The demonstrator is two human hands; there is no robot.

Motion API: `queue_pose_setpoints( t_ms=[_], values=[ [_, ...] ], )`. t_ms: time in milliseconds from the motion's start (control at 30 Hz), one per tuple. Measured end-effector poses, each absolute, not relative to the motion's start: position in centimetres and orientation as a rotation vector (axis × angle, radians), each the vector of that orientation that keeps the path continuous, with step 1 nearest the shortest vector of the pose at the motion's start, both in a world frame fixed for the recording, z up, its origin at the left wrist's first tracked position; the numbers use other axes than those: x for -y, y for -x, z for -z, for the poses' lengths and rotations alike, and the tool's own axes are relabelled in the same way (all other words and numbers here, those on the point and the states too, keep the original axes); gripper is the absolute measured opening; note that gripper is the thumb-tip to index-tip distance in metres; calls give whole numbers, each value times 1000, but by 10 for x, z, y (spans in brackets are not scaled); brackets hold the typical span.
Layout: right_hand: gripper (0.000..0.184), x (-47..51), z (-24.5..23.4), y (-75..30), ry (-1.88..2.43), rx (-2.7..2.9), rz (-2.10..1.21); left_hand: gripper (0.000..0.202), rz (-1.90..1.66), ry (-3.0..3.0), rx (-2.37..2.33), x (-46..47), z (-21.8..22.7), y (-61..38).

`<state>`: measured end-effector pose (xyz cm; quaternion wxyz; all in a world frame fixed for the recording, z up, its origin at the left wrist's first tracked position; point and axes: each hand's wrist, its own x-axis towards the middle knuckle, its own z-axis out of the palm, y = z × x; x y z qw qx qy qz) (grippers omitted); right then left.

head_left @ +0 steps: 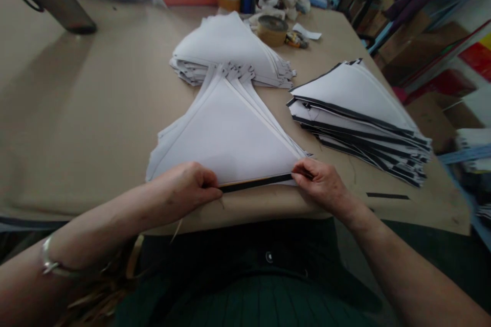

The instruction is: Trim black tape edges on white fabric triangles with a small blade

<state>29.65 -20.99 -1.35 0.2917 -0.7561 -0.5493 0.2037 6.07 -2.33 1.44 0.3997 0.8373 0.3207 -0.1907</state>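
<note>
We see the black strip [255, 183] lying along the near side of the top white triangle [226, 133], at the near edge of the table [76, 112]. The left hand [184, 189] pinches its left end with curled fingers, and the right hand [322, 184] pinches its right end. In our judgement the strip is being fitted on this edge. Any further move asks for keeping it straight and tight. A finished pile [356, 107] lies toward the right edge, with a spare strip [387, 195] near it.
</note>
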Motion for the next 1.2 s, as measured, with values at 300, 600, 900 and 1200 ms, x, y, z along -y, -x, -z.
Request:
queue_pose_setpoints(
  t_ms=[300, 600, 900, 1200],
  values=[
    [12, 212, 19, -301, 2140, 1494, -509, 22, 499, -1989, -1009, -11, -25, 14],
    [18, 213, 17, -304, 2304, 1352, -592, 22, 537, -1864, -1420, -45, -40, 116],
    [20, 209, 12, -302, 2432, 1224, -568, 24, 595, -1710, -1628, -68, -41, 166],
    [21, 213, 12, -309, 2512, 1355, -446, 51, 676, -2082, -1684, -82, -41, 181]
  ],
)
